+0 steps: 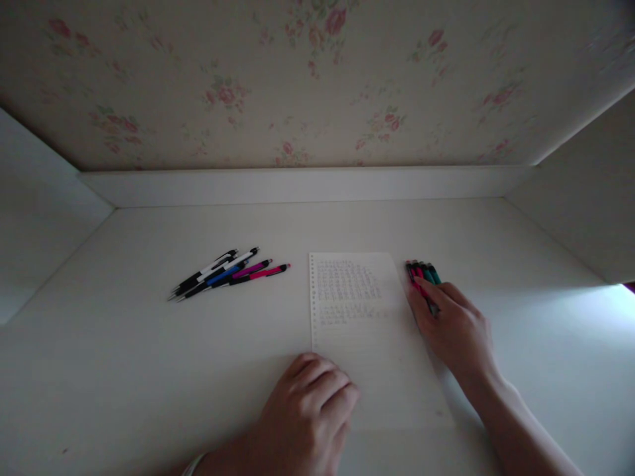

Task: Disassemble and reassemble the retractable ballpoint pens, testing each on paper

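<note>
A lined, hole-punched sheet of paper (367, 370) lies on the white desk, with grey handwriting over its upper half. My left hand (312, 403) rests on the sheet's lower left edge, fingers curled in and fingertips hidden; nothing shows in it. Beside the sheet's right edge, my right hand (454, 320) has thumb and fingers closed on a small bunch of mechanical pencils (425, 272). Pink and green barrels show, top ends pointing away from me; their lower parts are mostly covered by the hand.
Several more mechanical pencils (228, 274), with white, blue, purple and pink-red barrels, lie overlapping left of the sheet. The white desk (124, 370) ends at a low back ledge (307, 185) under floral wallpaper (228, 92). Panels rise at the left (44, 211) and right (585, 198).
</note>
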